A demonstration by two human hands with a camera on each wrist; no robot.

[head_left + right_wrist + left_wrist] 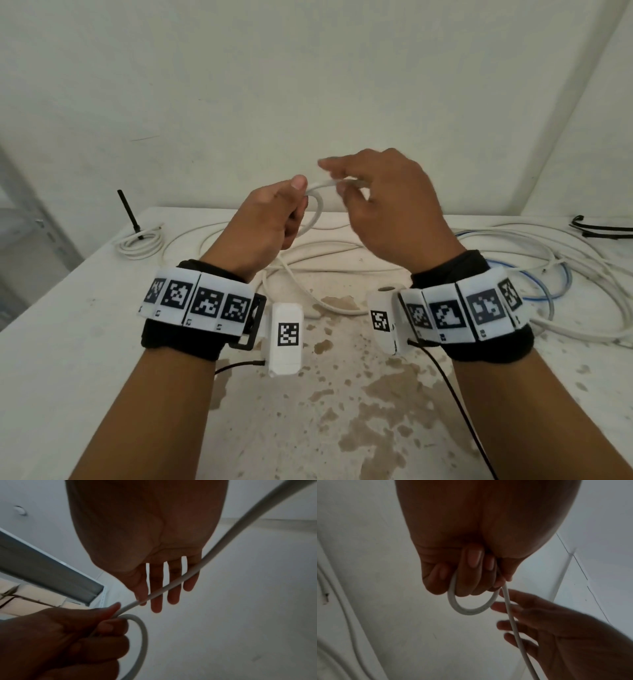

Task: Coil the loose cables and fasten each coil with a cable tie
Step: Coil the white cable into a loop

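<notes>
Head view: left hand (274, 219) grip clamped on white cable (317, 209), pinning a small first loop above the surface (68, 325); right hand (383, 202), fingers straight, guides the running length.

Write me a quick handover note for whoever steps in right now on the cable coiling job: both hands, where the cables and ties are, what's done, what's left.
Left hand: grips a first small loop of the white cable, raised above the table.
Right hand: fingers straight, the cable's running length lying across them, not gripped.
Done: one small white coil at the far left, a black tie sticking up from it.
Left: this cable has one loop only; more loose white and blue cables lie on the right.
Spare black ties lie at the far right.
</notes>
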